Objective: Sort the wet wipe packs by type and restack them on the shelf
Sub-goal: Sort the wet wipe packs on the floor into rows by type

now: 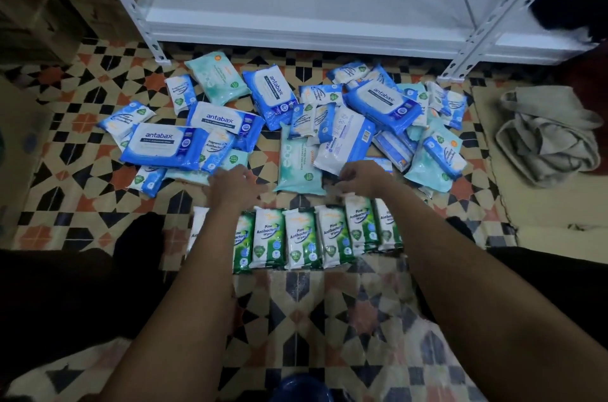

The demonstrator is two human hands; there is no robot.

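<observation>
Floor tiles (98, 151), whole frame: geometric star mosaic in black, cream, orange-red. Shelf (296, 7), top centre: white metal, uprights with punched holes. Scattered packs, centre: antabax packs (163, 146) blue with white label panel; fragrance-free packs (299, 168) pale teal, mottled; small antibacterial packs (126, 118) white and blue with a green badge. Row of pine packs (301, 237), lower centre: white tops, green leafy bottoms, blue lettering. Crumpled cloth (546, 138), right edge: grey-beige.

Both my bare arms reach forward. My left hand (232, 184) lies palm down, fingers relaxed; my right hand (357, 178) has its fingers curled inward.
</observation>
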